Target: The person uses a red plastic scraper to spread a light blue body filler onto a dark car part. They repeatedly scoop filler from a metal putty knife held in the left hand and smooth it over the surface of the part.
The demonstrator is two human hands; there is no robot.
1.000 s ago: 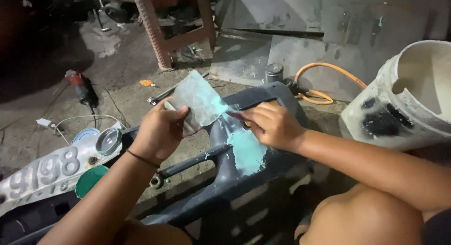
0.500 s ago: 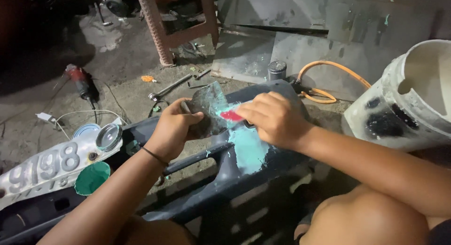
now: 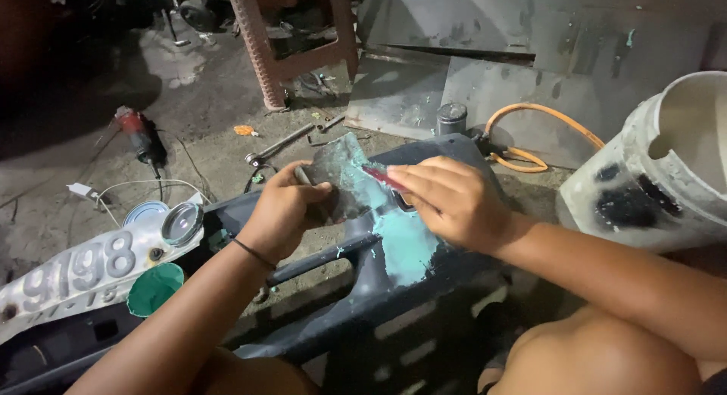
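Seen from above: a rough concrete floor, stained and dusty, dim toward the upper left. Low in the middle, a dark grey plastic panel with a smear of teal putty across its upper face. Left hand closed in a firm grip round a small flat board, itself smeared with teal, held tilted just above the panel. Right hand with fingers pinched shut on a thin red-edged spreader, its blade laid against the board (how much of the blade sits under the fingers cannot be told). A thin dark band at the left wrist. To the left, a white number plate lying on the floor, with a teal lid and a round tin just beside it. Farther back, a red power tool with its cord, a long wrench, and the legs of a reddish stool. At right, a paint-spattered white bucket near a coiled orange hose, grey metal sheets leaning behind.
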